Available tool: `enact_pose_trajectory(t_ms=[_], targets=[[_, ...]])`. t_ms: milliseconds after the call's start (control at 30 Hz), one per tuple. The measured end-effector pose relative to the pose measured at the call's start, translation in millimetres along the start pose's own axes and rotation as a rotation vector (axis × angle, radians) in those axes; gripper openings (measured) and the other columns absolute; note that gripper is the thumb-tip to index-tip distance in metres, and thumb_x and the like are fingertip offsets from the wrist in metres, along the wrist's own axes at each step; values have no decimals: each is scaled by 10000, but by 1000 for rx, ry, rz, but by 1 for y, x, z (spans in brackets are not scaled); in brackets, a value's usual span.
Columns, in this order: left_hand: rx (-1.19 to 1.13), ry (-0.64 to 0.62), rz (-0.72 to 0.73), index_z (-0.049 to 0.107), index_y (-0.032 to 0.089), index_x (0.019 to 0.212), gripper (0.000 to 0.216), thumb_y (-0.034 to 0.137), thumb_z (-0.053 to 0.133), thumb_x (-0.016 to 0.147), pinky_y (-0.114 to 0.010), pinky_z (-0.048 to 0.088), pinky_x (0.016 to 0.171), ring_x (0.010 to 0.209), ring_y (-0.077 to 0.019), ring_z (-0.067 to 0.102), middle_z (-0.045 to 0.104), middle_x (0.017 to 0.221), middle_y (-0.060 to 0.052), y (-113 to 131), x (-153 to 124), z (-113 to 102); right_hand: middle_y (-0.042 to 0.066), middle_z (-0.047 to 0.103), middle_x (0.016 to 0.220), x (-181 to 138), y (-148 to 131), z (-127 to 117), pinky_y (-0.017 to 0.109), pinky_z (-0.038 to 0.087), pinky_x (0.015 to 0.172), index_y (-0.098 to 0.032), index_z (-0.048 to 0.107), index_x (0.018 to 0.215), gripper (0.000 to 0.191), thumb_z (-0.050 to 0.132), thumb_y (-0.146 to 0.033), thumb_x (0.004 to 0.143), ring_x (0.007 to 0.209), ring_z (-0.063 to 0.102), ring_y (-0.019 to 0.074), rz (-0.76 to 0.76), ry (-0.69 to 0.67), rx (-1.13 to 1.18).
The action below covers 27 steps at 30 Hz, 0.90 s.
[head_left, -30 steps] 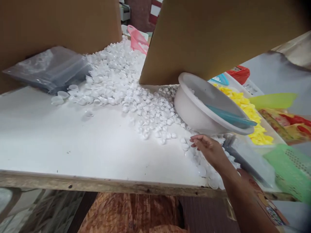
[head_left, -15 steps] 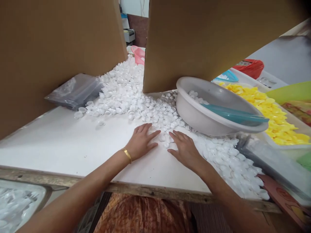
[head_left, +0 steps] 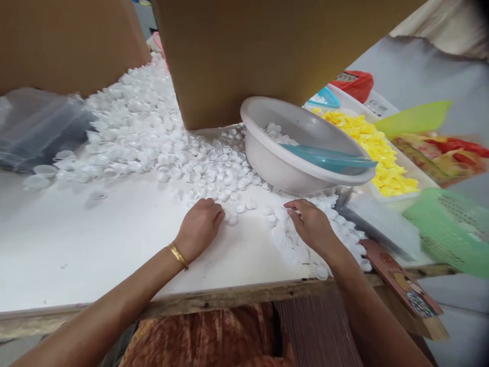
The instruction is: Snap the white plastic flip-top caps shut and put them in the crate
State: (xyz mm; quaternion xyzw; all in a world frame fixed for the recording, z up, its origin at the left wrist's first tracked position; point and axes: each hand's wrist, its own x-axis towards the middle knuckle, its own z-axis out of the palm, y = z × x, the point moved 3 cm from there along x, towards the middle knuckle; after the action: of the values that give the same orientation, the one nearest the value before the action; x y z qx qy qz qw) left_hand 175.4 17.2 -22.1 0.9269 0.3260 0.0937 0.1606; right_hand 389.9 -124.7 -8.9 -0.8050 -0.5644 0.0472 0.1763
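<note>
Small white plastic cup-shaped pieces (head_left: 141,132) lie in a wide loose heap on the white tabletop (head_left: 126,244). My left hand (head_left: 200,229) rests at the heap's near edge, fingers curled down and closed; its fingertips are hidden, so what they hold cannot be made out. A few loose pieces (head_left: 232,219) lie just right of it. My right hand (head_left: 311,227) is over a second spread of the same white pieces (head_left: 288,244), thumb and fingertips drawn close together beside them. Whether a piece is between those fingertips cannot be told.
A grey-white basin (head_left: 282,173) with white pieces and a teal tray (head_left: 328,158) stands tilted behind my right hand. Cardboard boxes (head_left: 244,61) rise at the back. Yellow pieces (head_left: 382,153) fill a tray at right, near a green basket (head_left: 451,229). Plastic-wrapped packs (head_left: 42,127) lie left.
Both hands were spread with fingers apart close together; now they are farther apart with fingers drawn in. My right hand sits over the right-hand pieces. The view has shifted right.
</note>
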Motion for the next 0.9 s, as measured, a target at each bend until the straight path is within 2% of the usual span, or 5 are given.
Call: enact_pose_trajectory(t_ms=[100,200,367,533,900], targets=[[-83,-118,-270,579,170,682,292,255,353,847,-278,355,564,629,-178,528,598,691,-51,-3,2,0,104,603,1056,-16,5,2,395,438,867,-153,577,1067,291,451,-314,859,1010,522,251,-8,-21,-68],[-29,-138,-346,611,177,727,297,258,345,830,-287,361,568,670,-211,572,637,701,-60,-4,6,-1,152,524,1201,-32,-7,17,456,429,894,-127,501,1221,479,509,-405,832,1108,442,308,-21,-34,-143],[29,-47,-300,585,154,1100,367,270,362,833,-314,414,641,762,-242,612,670,804,-74,-5,4,-2,165,497,1219,-51,-46,43,482,441,902,-133,487,1249,433,500,-292,847,1108,428,306,-55,-39,-77],[-78,91,-111,606,168,1059,326,265,371,855,-296,447,666,731,-184,596,623,869,-61,3,-14,-5,146,495,1224,-55,-82,57,476,440,925,-162,450,1282,473,533,-257,826,1107,443,282,-156,-122,127],[-165,-197,-33,578,202,1008,212,238,509,811,-279,455,676,733,-150,567,526,949,-45,13,-69,10,108,474,1250,-55,-68,50,443,444,921,-202,458,1276,491,558,-345,817,1128,429,263,-202,-216,126]])
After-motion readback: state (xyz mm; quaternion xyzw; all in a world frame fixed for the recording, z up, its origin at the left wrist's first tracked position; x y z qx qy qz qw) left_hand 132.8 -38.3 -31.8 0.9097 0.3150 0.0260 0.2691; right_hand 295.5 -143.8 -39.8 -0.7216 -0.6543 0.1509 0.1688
